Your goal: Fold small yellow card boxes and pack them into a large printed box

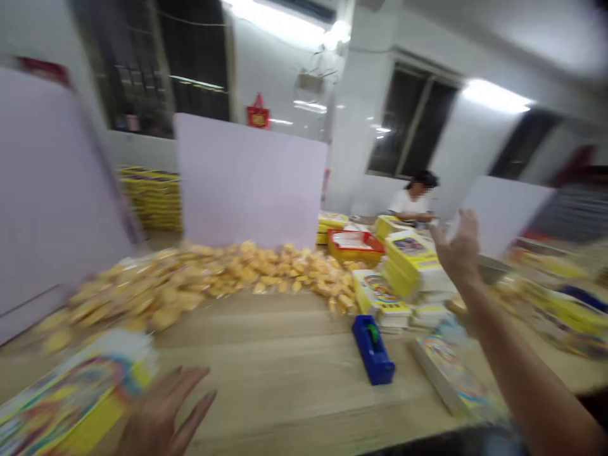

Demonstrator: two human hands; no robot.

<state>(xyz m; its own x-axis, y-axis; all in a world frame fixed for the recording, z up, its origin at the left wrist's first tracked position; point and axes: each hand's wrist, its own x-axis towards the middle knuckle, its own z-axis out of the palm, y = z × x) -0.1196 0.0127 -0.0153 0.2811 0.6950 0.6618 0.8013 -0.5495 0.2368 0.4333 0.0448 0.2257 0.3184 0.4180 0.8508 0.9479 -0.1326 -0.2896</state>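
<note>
While right hand (458, 250) hangs raised, left hand (161, 411) hovers beside booklets (66, 396)

A blue tape dispenser (373, 350) lies on the worktop (285, 386). Behind it is a heap of yellow packets (204, 278), with a red basket (354, 247) farther back.

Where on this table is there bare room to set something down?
Bare wood spans the middle of the table, bordered by the yellow packet pile, the blue tape dispenser and the left hand. Crowded: the booklet stacks near the right hand.
</note>
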